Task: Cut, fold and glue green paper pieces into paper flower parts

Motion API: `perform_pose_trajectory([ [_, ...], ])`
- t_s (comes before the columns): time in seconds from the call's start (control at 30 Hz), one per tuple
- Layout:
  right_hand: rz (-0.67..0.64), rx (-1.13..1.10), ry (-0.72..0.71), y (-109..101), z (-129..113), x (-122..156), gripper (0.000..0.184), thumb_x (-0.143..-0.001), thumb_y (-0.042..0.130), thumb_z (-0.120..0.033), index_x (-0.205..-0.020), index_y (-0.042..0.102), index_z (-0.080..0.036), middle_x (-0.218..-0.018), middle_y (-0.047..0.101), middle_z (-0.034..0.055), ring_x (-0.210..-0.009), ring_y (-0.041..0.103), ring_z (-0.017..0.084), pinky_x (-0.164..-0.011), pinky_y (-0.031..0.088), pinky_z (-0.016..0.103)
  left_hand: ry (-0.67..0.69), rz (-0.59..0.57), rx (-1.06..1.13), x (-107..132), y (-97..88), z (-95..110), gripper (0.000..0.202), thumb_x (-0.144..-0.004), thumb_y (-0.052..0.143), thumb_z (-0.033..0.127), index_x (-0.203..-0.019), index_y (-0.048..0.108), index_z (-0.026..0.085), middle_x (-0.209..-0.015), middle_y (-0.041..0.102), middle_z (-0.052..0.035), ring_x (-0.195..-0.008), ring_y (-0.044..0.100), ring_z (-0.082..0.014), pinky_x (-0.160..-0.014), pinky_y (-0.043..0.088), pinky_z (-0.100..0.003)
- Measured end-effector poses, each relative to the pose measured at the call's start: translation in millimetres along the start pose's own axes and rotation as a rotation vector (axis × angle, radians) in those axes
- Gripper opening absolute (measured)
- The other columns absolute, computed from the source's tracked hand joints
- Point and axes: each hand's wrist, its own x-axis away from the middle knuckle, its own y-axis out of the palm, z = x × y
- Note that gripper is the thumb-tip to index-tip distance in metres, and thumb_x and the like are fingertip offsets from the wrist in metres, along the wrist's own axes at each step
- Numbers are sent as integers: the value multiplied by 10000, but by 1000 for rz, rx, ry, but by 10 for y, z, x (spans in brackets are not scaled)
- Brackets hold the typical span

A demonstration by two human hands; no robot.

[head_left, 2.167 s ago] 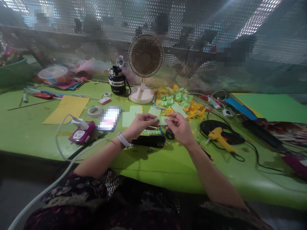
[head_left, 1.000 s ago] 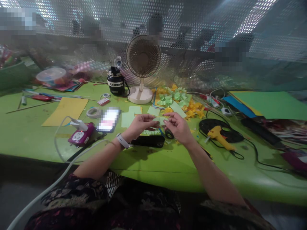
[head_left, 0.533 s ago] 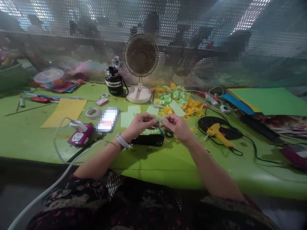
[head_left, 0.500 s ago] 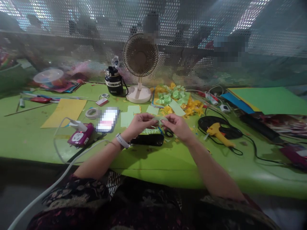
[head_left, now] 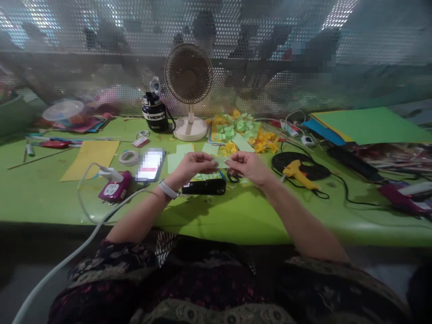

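A small pale green piece of paper (head_left: 221, 162) is stretched between my two hands above the table. My left hand (head_left: 196, 165) pinches its left end, and my right hand (head_left: 246, 165) pinches the right end. Beneath them lie a black stapler-like object (head_left: 204, 186), a pair of scissors (head_left: 232, 176) and light green paper scraps (head_left: 205, 177). Pale green paper sheets (head_left: 174, 163) lie beside my left hand. Behind my hands is a heap of folded green paper pieces (head_left: 240, 128) and yellow paper flowers (head_left: 266, 141).
A yellow glue gun (head_left: 300, 174) rests on a black disc to the right, with cables around it. On the left are a phone (head_left: 150, 165), a purple power socket (head_left: 115, 186) and a tape roll (head_left: 128, 157). A fan (head_left: 189, 128) and a dark bottle (head_left: 155, 112) stand behind.
My hands have drawn slightly apart, and the green paper between them shows flatter and wider. The whole view has shifted a little.
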Motion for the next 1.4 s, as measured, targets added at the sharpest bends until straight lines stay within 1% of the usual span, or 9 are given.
perform_pose_trajectory([
  [0.2, 12, -53, 110, -41, 108, 243, 420, -557, 899, -420, -733, 642, -138, -587, 673, 8, -483, 567, 66, -404, 366, 155, -45, -7, -133, 249, -81, -6, 317, -687, 821, 274, -943, 707, 127, -785, 753, -65, -726, 728, -155, -697, 585, -269],
  [0.37, -88, -52, 255, -16, 345, 499, 346, -605, 884, -364, -707, 646, -135, -566, 673, 10, -462, 567, 59, -390, 374, 142, 65, 102, -265, 472, -266, -88, 304, -752, 765, 358, -951, 705, 136, -835, 752, -83, -757, 721, -160, -648, 561, -243],
  [0.47, -118, -15, 327, 29, 473, 524, 293, -636, 875, -296, -656, 636, -127, -554, 675, 23, -448, 566, 60, -377, 386, 136, 178, 137, -400, 504, -320, -141, 295, -788, 721, 387, -940, 708, 135, -875, 750, -94, -797, 706, -161, -721, 562, -265],
  [0.63, -65, 4, 340, 83, 574, 403, 225, -674, 829, -150, -588, 622, -129, -537, 681, 39, -409, 558, 59, -335, 386, 120, 276, 44, -729, 479, -299, -224, 349, -765, 734, 402, -1039, 725, 185, -1060, 737, -96, -950, 679, -198, -887, 522, -310],
  [0.73, -12, 2, 337, 100, 580, 357, 210, -694, 792, -95, -573, 625, -138, -508, 669, 34, -407, 567, 65, -329, 392, 114, 261, -20, -868, 461, -302, -278, 369, -717, 771, 377, -1047, 733, 216, -1022, 745, -78, -900, 675, -211, -868, 514, -330],
  [0.83, 23, 14, 358, 129, 564, 342, 216, -722, 761, -64, -573, 623, -141, -480, 653, 33, -396, 566, 73, -330, 394, 124, 252, -36, -951, 443, -326, -322, 307, -735, 743, 340, -1026, 743, 243, -968, 757, -53, -850, 677, -213, -835, 506, -332],
  [1.03, 58, 15, 385, 208, 548, 299, 202, -770, 707, -34, -627, 610, -138, -494, 653, 26, -390, 557, 76, -337, 396, 145, 250, -18, -1033, 417, -348, -316, 305, -743, 733, 372, -1023, 744, 251, -969, 763, -53, -851, 685, -217, -794, 491, -313],
  [1.2, 35, -1, 376, 197, 564, 235, 219, -743, 745, -33, -674, 579, -158, -484, 646, 17, -388, 556, 89, -329, 400, 155, 230, -87, -975, 399, -323, -219, 293, -748, 733, 415, -970, 750, 225, -925, 759, -63, -818, 673, -202, -750, 486, -294],
  [1.4, -10, -10, 367, 133, 617, 182, 239, -727, 768, -29, -742, 570, -161, -501, 650, 14, -397, 567, 97, -343, 413, 161, 256, 26, -894, 214, -138, -174, 331, -863, 600, 477, -922, 746, 187, -953, 747, -91, -859, 661, -201, -816, 493, -314],
])
